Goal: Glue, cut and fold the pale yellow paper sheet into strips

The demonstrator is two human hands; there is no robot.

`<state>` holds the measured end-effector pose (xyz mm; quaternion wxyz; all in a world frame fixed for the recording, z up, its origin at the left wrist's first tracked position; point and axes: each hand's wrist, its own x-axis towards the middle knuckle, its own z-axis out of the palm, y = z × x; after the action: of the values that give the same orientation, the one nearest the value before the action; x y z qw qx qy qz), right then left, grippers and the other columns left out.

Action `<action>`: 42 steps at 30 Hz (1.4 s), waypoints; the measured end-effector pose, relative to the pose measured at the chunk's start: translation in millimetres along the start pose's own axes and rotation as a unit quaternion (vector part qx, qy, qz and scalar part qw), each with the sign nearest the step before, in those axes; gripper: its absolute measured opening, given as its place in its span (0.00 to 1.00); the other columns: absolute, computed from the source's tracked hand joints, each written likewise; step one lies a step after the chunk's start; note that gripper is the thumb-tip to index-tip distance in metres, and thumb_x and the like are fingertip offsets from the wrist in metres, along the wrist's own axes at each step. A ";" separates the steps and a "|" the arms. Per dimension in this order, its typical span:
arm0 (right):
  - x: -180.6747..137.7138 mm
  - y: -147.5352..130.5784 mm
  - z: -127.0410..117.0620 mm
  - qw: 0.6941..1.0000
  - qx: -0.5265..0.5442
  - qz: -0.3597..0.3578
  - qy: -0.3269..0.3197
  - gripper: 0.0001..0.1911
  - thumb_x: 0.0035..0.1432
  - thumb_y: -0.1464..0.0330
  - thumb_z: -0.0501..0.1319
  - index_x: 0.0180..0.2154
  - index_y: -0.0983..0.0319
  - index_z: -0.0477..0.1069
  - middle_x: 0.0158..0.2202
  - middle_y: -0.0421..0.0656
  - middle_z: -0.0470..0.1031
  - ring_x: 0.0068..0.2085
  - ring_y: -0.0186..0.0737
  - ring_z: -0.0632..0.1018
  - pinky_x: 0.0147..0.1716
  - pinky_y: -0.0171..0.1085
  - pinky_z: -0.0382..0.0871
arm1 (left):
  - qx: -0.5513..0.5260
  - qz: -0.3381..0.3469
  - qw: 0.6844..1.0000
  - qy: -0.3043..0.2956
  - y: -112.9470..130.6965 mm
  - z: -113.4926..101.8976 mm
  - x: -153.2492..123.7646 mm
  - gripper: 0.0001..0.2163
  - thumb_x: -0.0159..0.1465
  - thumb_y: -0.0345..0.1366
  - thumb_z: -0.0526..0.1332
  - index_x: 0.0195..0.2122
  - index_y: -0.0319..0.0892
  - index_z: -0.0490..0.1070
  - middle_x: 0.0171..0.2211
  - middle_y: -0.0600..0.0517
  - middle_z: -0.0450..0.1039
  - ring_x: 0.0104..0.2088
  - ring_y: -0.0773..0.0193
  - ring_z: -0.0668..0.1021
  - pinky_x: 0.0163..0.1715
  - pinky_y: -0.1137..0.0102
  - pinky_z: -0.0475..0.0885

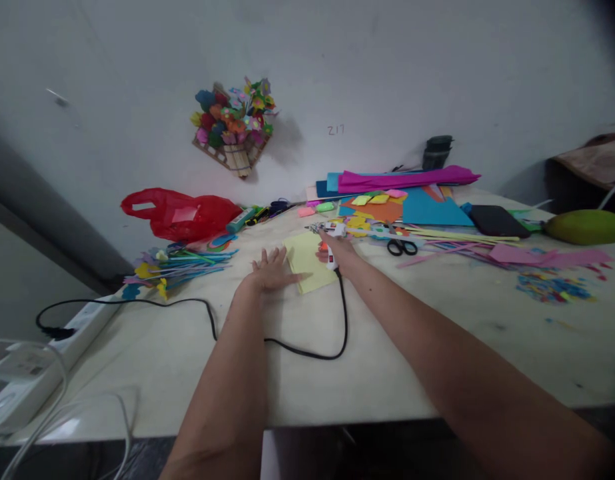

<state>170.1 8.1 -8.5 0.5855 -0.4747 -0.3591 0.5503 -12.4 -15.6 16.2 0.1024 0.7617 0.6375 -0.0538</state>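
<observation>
Here, the right hand (pixel 340 247) has fingers curled round the glue gun (pixel 336 229), partly hiding it; its tip blurs. The left hand (pixel 270 272), fingers splayed, overlaps the paper (pixel 313 265) on the surface (pixel 387 373). One forearm (pixel 242 360) hides some cord (pixel 345 313).

On the pale wall (pixel 387 80), to the right of the hanging flower bouquet (pixel 232 123), a small handwritten number (pixel 336 130) reads "217", its first character shaped nearly like a Z. Far below the bouquet and to its left, a white adapter (pixel 22 364) bears a label (pixel 36 369) with dark print, too small and blurred to make out.
</observation>
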 end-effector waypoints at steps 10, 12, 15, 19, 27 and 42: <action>2.2 2.6 -1.3 1.000 0.002 -0.004 -0.005 0.19 0.46 0.55 0.63 0.30 0.64 0.64 0.25 0.41 0.70 0.20 0.31 0.73 0.19 0.32 0.70 | 0.018 0.018 1.000 -0.003 1.0 5.6 5.6 0.53 0.43 0.62 0.57 0.63 0.45 0.30 0.64 0.45 0.26 0.60 0.40 0.30 0.52 0.39 0.39; 3.0 3.2 -1.7 1.000 0.003 -0.007 -0.006 0.19 0.46 0.55 0.63 0.30 0.64 0.64 0.26 0.41 0.71 0.20 0.31 0.73 0.19 0.32 0.70 | 0.019 0.021 1.000 -0.001 0.8 6.1 5.8 0.53 0.43 0.62 0.57 0.63 0.46 0.31 0.64 0.45 0.26 0.60 0.40 0.30 0.52 0.39 0.39; 2.6 2.4 -1.7 1.000 0.005 -0.004 -0.008 0.20 0.46 0.55 0.63 0.30 0.64 0.64 0.26 0.41 0.71 0.20 0.31 0.73 0.19 0.32 0.70 | 0.019 0.034 0.999 0.000 -0.3 5.1 4.2 0.51 0.44 0.63 0.55 0.63 0.45 0.32 0.64 0.45 0.27 0.60 0.40 0.31 0.52 0.40 0.40; 0.7 0.2 -1.2 1.000 -0.001 0.005 -0.005 0.19 0.47 0.55 0.63 0.29 0.64 0.63 0.24 0.41 0.70 0.20 0.32 0.74 0.19 0.33 0.70 | 0.011 0.047 0.999 -0.006 -1.7 2.1 1.1 0.50 0.46 0.63 0.53 0.63 0.44 0.30 0.64 0.45 0.26 0.60 0.40 0.31 0.52 0.41 0.42; -0.3 -1.0 -0.3 1.000 0.011 0.003 0.001 0.19 0.46 0.56 0.64 0.31 0.64 0.63 0.24 0.39 0.70 0.19 0.31 0.73 0.19 0.32 0.70 | 0.037 0.033 0.998 -0.024 7.6 0.0 -0.6 0.58 0.37 0.63 0.59 0.63 0.45 0.27 0.63 0.47 0.21 0.59 0.40 0.28 0.53 0.40 0.38; 1.8 1.6 -2.1 1.000 0.014 0.001 -0.001 0.19 0.46 0.56 0.64 0.29 0.64 0.64 0.22 0.40 0.69 0.19 0.32 0.72 0.18 0.32 0.70 | 0.037 0.041 0.998 -0.025 4.8 0.9 -1.8 0.58 0.36 0.62 0.60 0.63 0.45 0.28 0.63 0.46 0.23 0.59 0.39 0.28 0.52 0.40 0.37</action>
<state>171.8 9.5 -10.7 0.5914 -0.4666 -0.3516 0.5557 -7.9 -18.3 16.1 0.0921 0.7886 0.6009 -0.0921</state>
